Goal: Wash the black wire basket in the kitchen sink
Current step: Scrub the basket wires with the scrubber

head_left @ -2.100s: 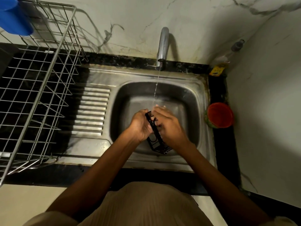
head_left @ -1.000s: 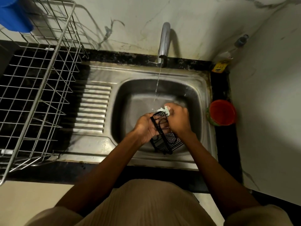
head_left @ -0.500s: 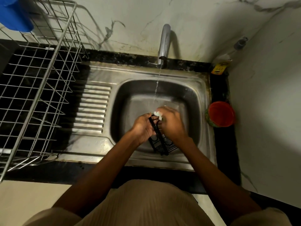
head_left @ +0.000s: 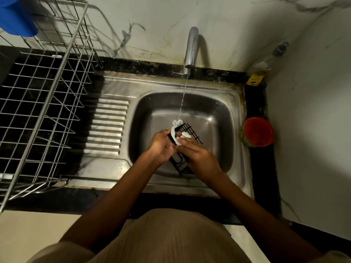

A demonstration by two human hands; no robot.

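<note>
The black wire basket (head_left: pixel 187 132) sits over the steel sink bowl (head_left: pixel 224 118), under the thin water stream, your left hand (head_left: pixel 161 147) gripping its edge while your right hand (head_left: pixel 199 155) fingers press white foam on it, so rinsing is still left.

Dim, hard shadows, wide-angle edge distortion

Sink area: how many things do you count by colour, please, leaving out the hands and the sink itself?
Black: 1, basket
White: 1, cloth
Blue: 1, container
Red: 1, cup
Yellow: 1, packet
Silver: 2, rack, tap
Total: 7
</note>
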